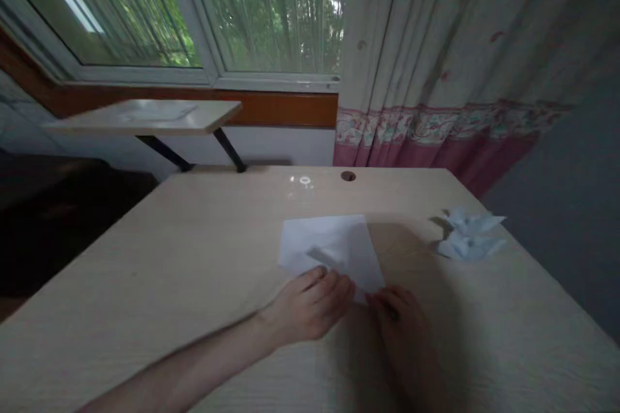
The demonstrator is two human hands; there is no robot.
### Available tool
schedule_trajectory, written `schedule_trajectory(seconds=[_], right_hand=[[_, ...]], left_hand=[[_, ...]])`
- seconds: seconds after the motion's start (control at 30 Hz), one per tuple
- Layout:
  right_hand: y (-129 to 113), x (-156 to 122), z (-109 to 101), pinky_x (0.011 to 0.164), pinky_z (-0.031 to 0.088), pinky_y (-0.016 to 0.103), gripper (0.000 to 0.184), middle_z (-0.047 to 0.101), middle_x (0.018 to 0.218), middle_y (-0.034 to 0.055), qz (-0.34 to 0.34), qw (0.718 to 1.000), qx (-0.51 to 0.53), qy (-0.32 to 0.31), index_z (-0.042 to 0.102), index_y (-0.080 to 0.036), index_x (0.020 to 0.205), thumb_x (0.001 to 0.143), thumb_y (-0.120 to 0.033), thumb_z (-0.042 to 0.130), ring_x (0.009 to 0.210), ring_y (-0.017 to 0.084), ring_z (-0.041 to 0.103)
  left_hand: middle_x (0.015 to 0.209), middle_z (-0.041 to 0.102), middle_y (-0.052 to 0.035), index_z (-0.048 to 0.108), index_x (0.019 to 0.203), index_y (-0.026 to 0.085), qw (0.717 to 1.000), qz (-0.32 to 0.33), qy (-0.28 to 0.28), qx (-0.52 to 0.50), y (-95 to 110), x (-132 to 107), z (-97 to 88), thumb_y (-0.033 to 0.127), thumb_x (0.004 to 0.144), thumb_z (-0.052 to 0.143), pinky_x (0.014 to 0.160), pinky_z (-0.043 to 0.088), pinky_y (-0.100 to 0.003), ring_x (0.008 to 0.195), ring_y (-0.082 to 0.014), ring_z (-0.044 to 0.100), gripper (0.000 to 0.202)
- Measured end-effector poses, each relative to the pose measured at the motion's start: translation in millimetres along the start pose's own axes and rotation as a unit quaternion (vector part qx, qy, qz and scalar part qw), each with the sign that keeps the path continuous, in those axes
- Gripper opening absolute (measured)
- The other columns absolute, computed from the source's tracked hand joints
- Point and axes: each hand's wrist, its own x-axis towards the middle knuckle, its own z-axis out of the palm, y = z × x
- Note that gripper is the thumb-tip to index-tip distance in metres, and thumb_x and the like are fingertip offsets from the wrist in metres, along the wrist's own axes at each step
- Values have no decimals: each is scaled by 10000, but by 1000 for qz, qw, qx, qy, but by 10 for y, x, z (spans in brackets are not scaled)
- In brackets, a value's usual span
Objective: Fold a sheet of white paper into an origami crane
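Note:
A white sheet of paper [334, 242] lies on the light wooden table [194, 258], partly folded with a small flap near its front edge. My left hand [312, 306] rests on the paper's near edge, fingers curled and pressed down on the fold. Just right of it, my right hand [404, 322] pinches the paper's near right corner with closed fingers.
Crumpled or folded white paper pieces [467, 235] lie on the table's right side. A round cable hole [347, 176] sits near the far edge. Behind are a window, a small shelf [145, 116] on brackets and a patterned curtain [460, 58].

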Motion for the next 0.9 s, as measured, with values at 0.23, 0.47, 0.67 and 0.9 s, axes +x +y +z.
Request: schedule_trajectory(seconds=[0.23,0.47,0.67,0.9], right_hand=[[0,-39,0,670,488,332,533,655,756,58,-32,999,-18,11,624,-222,725,976,-527,267,730,210,616],[21,-199,-57,781,481,337,281,692,989,111,-186,970,-105,118,601,-138,1105,959,-225,377,899,216,628],[36,-338,-4,926,440,341,542,628,1246,100,-301,940,-154,42,478,-100,1338,817,-57,337,1143,207,569],[77,-418,69,965,428,409,657,519,1376,119,-318,921,-225,18,288,-36,1452,801,-74,357,1235,267,503]], left_hand=[[1306,576,-96,537,1294,99,998,-5,-58,-9,12,-162,92,128,980,376,973,438,-342,1152,-223,548,354],[1264,610,-123,552,1265,57,998,-16,-55,-31,32,-188,82,112,981,346,966,476,-326,1178,-222,560,355],[1262,614,-114,561,1254,71,995,-48,-73,-41,78,-194,134,128,976,357,956,495,-327,1164,-218,574,349],[1214,640,-141,558,1235,44,994,-47,-64,-71,45,-225,155,87,977,297,931,516,-305,1134,-200,603,369]])
